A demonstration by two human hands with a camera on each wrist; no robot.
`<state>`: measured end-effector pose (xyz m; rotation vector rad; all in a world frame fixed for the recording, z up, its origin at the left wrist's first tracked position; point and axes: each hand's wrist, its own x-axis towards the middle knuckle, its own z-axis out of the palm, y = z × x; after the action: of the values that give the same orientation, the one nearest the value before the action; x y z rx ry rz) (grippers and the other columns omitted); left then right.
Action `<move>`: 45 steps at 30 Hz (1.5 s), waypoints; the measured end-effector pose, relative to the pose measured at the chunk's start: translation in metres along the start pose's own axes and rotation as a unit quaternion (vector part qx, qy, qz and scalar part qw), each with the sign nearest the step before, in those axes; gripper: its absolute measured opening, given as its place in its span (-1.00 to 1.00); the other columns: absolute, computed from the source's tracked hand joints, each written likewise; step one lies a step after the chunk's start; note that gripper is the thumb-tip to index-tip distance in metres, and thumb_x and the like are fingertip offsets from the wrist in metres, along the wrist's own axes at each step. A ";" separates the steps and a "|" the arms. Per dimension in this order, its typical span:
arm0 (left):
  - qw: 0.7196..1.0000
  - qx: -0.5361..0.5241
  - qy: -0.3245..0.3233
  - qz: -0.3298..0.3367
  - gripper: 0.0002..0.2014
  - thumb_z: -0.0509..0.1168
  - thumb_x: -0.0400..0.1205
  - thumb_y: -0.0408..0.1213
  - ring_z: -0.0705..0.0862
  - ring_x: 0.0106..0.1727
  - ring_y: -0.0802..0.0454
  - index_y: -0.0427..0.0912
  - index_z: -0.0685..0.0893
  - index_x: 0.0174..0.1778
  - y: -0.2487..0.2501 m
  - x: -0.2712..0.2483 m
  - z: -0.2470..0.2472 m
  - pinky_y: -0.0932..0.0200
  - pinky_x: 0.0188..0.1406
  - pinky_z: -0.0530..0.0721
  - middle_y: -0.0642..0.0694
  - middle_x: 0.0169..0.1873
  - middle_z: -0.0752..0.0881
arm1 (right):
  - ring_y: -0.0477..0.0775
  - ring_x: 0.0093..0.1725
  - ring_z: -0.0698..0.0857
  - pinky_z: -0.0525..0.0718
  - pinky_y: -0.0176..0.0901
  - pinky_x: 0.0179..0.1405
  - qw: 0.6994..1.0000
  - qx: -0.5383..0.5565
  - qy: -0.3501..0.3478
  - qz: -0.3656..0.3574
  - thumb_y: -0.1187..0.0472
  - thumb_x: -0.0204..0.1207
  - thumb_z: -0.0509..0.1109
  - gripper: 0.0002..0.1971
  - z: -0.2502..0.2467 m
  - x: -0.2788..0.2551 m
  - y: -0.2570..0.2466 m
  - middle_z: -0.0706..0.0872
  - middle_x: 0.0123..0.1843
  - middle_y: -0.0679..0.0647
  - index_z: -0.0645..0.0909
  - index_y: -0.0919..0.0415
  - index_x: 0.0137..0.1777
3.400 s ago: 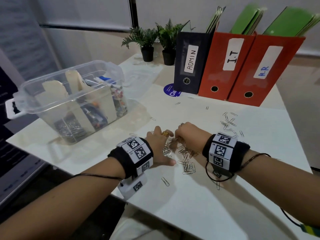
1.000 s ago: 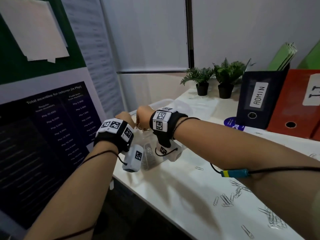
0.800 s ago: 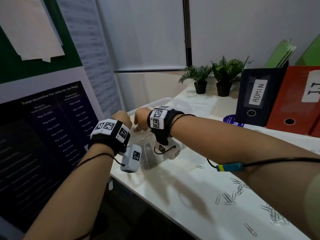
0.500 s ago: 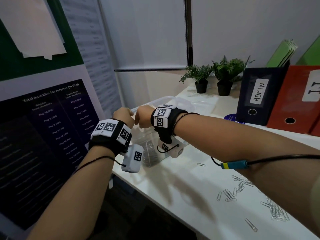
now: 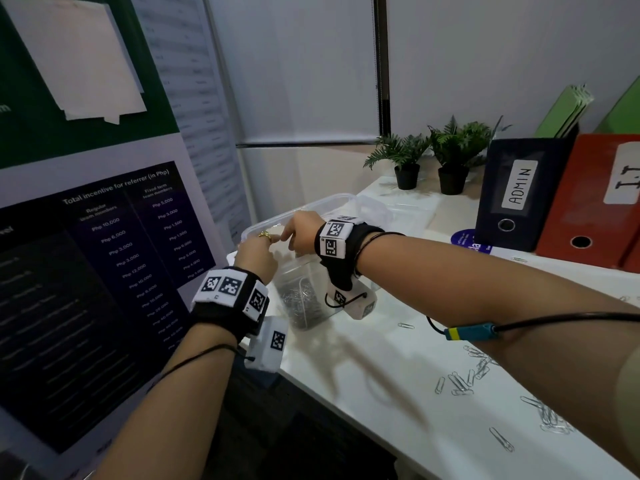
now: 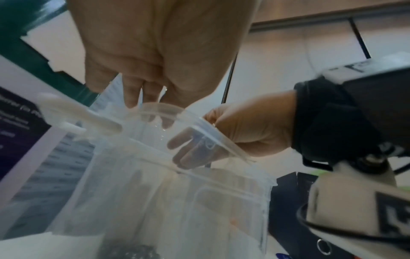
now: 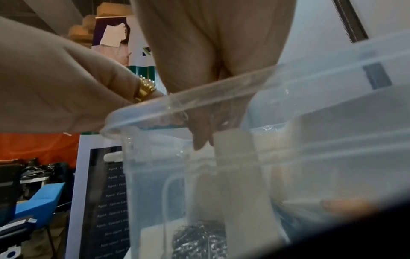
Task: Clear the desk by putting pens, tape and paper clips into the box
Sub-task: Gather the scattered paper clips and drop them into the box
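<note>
Hovering over the clear box at the worktop's left end, the left hand and right hand point loose, relaxed fingers down inside its rim, holding nothing visible. Paper clips pile on the box bottom; more paper clips lie scattered rightward, near the binders.

At the back of the white desk we see two small potted ferns in black pots, side by side. Right of them stands a dark binder labelled ADMIN, touching a red binder marked I.T, with green folders rising behind. A round blue sticker lies just before the dark binder. On our left, a dark poster lists incentives in Php, white paper sheets pinned above it.
</note>
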<state>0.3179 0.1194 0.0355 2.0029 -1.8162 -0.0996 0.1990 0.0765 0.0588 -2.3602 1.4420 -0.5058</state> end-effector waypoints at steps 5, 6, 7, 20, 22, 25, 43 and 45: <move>1.000 0.009 -0.018 -0.021 -0.57 -0.02 0.71 -0.38 0.50 0.41 -0.22 -0.15 0.40 0.52 -0.005 -0.010 0.003 -0.09 0.45 0.42 -0.20 0.47 0.47 | 0.04 0.17 0.72 0.63 -0.14 0.28 0.999 -0.010 0.023 -0.026 0.25 0.40 0.52 -0.69 0.004 -0.005 0.003 0.79 0.13 0.09 0.74 0.18 0.16; 1.000 -0.002 -0.018 -0.021 -0.57 -0.03 0.72 -0.36 0.52 0.38 -0.23 -0.15 0.40 0.52 -0.007 -0.012 0.003 -0.10 0.42 0.44 -0.21 0.45 0.49 | 0.05 0.18 0.71 0.61 -0.17 0.28 0.999 0.000 0.031 -0.034 0.24 0.42 0.50 -0.71 0.002 -0.009 0.003 0.79 0.14 0.10 0.74 0.19 0.16; 1.000 -0.009 -0.012 -0.018 -0.58 -0.02 0.72 -0.34 0.53 0.37 -0.23 -0.15 0.40 0.52 -0.007 -0.013 0.003 -0.12 0.42 0.44 -0.21 0.44 0.50 | 0.06 0.19 0.71 0.60 -0.20 0.27 0.998 0.010 0.041 -0.040 0.24 0.45 0.47 -0.72 -0.001 -0.013 0.004 0.78 0.14 0.11 0.74 0.21 0.16; 0.946 0.042 -0.171 0.271 -0.43 0.24 0.63 0.02 0.09 0.60 -0.16 0.03 0.31 0.56 0.105 -0.120 0.062 -0.02 0.57 0.13 -0.17 0.59 0.13 | 0.10 0.20 0.65 0.45 -0.28 0.10 0.981 -0.157 0.002 0.113 0.17 0.58 0.34 -0.70 -0.053 -0.210 0.144 0.69 0.24 0.13 0.63 0.19 0.29; 0.909 0.069 -0.284 0.298 -0.37 0.25 0.60 0.10 0.05 0.63 -0.15 -0.01 0.29 0.57 0.120 -0.139 0.088 -0.04 0.59 0.17 -0.14 0.62 0.06 | 0.09 0.25 0.61 0.44 -0.26 0.14 0.969 -0.169 -0.053 0.174 0.15 0.59 0.34 -0.69 -0.048 -0.251 0.166 0.68 0.28 0.10 0.62 0.17 0.30; 0.868 0.167 -0.354 0.307 -0.17 0.10 0.59 0.28 -0.10 0.67 -0.21 -0.24 0.13 0.62 0.133 -0.155 0.120 -0.18 0.61 0.12 -0.19 0.66 -0.06 | 0.09 0.41 0.51 0.39 -0.21 0.34 0.952 -0.176 -0.061 0.243 0.17 0.64 0.25 -0.64 -0.044 -0.298 0.193 0.59 0.42 0.09 0.52 0.16 0.42; 0.920 0.127 -0.305 0.212 -0.23 -0.04 0.70 0.13 -0.26 0.67 -0.11 -0.25 -0.24 0.65 0.220 -0.187 0.195 -0.01 0.51 -0.52 -0.21 0.64 -0.27 | 0.16 0.67 -0.27 -0.08 0.08 0.68 0.918 -0.135 -0.232 0.291 0.05 0.72 0.01 -0.32 -0.018 -0.325 0.216 -0.35 0.68 0.16 -0.30 0.26 0.65; 0.924 0.086 -0.312 0.201 -0.23 -0.06 0.70 0.15 -0.25 0.67 -0.12 -0.22 -0.23 0.65 0.223 -0.172 0.191 -0.08 0.60 -0.28 -0.20 0.64 -0.27 | 0.23 0.66 -0.30 -0.08 0.15 0.68 0.914 -0.147 -0.225 0.305 0.08 0.72 0.04 -0.34 -0.036 -0.329 0.227 -0.37 0.66 0.20 -0.23 0.24 0.66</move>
<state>0.0227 0.2241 -0.0967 1.7766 -2.6845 -0.5203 -0.1347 0.2692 -0.0542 -1.8649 1.9716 0.4161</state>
